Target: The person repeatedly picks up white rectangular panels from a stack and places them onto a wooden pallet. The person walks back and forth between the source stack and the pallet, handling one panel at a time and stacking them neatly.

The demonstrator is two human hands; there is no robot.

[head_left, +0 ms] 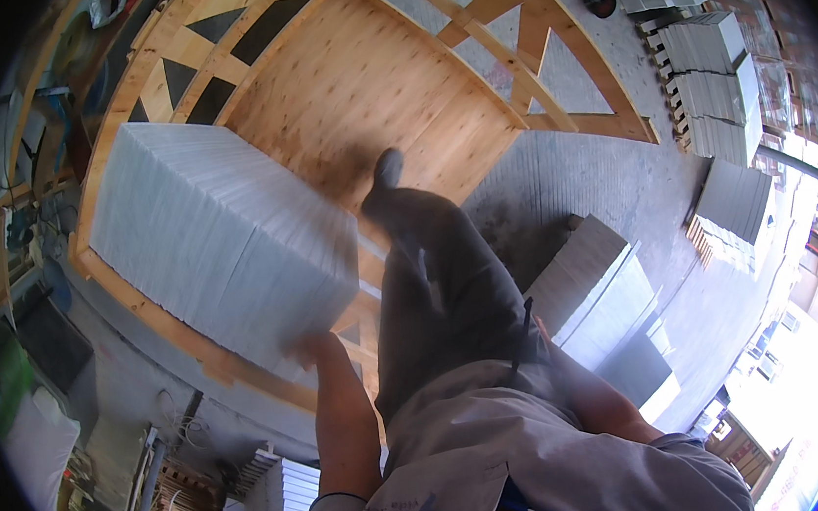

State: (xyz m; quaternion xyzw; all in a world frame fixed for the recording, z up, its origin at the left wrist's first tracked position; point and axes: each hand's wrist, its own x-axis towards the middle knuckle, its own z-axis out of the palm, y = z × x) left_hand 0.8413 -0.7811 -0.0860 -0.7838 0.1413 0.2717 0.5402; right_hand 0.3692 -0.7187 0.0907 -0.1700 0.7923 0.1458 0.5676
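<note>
My left hand is at the near lower corner of a long row of pale grey slabs standing on edge, pressed close together. Its fingers are blurred, and I cannot make out whether they grip a slab or only rest on it. The row sits along the left side of a wooden crate frame with a plywood panel and diagonal braces. One of my legs is raised, with the shoe over the plywood. Beside my right thigh is my right hand, mostly hidden by my body.
To my right on the concrete floor stands a block of stacked pale slabs. More slab stacks are farther right, beside a bright outdoor opening. At the lower left are stacked wooden slats and a white ribbed stack.
</note>
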